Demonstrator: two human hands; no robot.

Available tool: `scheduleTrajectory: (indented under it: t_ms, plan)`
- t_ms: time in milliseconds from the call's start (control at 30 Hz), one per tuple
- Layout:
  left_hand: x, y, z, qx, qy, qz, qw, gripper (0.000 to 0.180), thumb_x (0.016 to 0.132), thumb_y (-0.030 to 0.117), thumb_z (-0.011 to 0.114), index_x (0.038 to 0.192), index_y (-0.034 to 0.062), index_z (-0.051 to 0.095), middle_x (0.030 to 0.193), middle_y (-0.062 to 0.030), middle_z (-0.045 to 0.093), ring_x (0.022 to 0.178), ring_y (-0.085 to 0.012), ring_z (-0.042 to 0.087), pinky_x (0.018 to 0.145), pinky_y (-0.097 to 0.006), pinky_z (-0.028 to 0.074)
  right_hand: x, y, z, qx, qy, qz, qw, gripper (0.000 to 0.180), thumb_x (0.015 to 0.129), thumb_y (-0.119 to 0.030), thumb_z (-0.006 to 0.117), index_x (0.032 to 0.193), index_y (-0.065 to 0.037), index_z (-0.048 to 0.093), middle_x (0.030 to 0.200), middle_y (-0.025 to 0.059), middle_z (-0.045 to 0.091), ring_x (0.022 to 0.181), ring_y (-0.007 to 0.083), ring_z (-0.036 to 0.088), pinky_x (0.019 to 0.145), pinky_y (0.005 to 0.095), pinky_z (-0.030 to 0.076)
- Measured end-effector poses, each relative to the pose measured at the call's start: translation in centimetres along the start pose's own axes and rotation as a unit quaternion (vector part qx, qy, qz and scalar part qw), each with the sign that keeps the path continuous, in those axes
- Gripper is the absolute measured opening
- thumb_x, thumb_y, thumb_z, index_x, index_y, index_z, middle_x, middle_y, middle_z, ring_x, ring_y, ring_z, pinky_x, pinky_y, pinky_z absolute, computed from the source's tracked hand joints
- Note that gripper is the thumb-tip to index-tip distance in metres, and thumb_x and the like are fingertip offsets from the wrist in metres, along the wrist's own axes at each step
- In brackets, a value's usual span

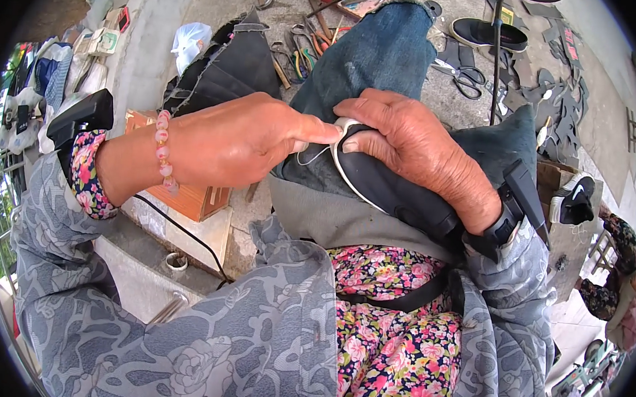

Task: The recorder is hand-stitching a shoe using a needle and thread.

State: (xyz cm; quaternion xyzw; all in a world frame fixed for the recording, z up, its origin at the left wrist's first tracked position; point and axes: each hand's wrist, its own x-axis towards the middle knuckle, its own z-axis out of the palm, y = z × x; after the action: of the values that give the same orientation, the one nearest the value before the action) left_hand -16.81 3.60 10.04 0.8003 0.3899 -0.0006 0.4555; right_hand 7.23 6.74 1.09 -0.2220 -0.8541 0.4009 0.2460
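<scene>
A dark shoe with a white sole edge (393, 183) lies over my lap, on a grey cloth (309, 214). My right hand (411, 138) is wrapped around its end, with the thumb inside the opening and the fingers over the outer edge. From the left, my left hand (244, 142) meets the same end, its index fingertip pressed against the white edge and the other fingers curled in. A thin white thread (312, 160) loops below that fingertip, beside the shoe. Whatever sits between the left fingers is hidden.
Beyond my knees lie scissors (466, 80), pliers (301, 57), a black shoe (488, 34) and dark scraps (560, 105). A white plastic bag (190, 42) stands near dark material (227, 70). A wooden box (192, 203) is at left; a sneaker (576, 199) and another person (624, 301) are at right.
</scene>
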Motion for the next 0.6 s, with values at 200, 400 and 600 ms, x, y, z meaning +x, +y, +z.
scheduleTrajectory:
  t_ms: [200,400,600]
  plan:
    - [0.5,1.4,-1.7,0.096,-0.023,-0.008,0.995,0.038,0.089,-0.001,0.052,0.125,0.0064,0.062,0.078,-0.0254,0.061,0.065,-0.0401,0.059,0.059,-0.044,0.046,-0.3,-0.3,-1.1,0.038,0.025,-0.014,0.999,0.043,0.085,-0.023,0.069,0.122,-0.004,0.059,0.107,0.0166,0.063,0.102,0.0397,0.06,0.085,0.0435,0.05]
    - [-2.3,3.2,-1.5,0.145,-0.042,-0.081,0.985,0.049,0.088,-0.004,0.048,0.135,0.0069,0.052,0.093,-0.0213,0.067,0.083,-0.0401,0.064,0.071,-0.045,0.05,-10.0,-6.3,-9.1,0.072,0.104,0.181,0.975,0.023,0.09,-0.012,0.064,0.108,0.003,0.063,0.106,0.0179,0.063,0.093,0.0341,0.062,0.083,0.0393,0.049]
    - [-3.0,1.2,-0.5,-0.017,0.016,0.0,1.0,0.042,0.093,0.0,0.046,0.135,-0.0005,0.052,0.132,-0.0199,0.059,0.118,-0.0336,0.06,0.105,-0.034,0.042,-15.2,-5.9,-2.9,0.022,0.034,0.305,0.951,0.017,0.087,0.001,0.057,0.102,0.004,0.065,0.098,0.0188,0.064,0.089,0.0312,0.065,0.078,0.0359,0.05]
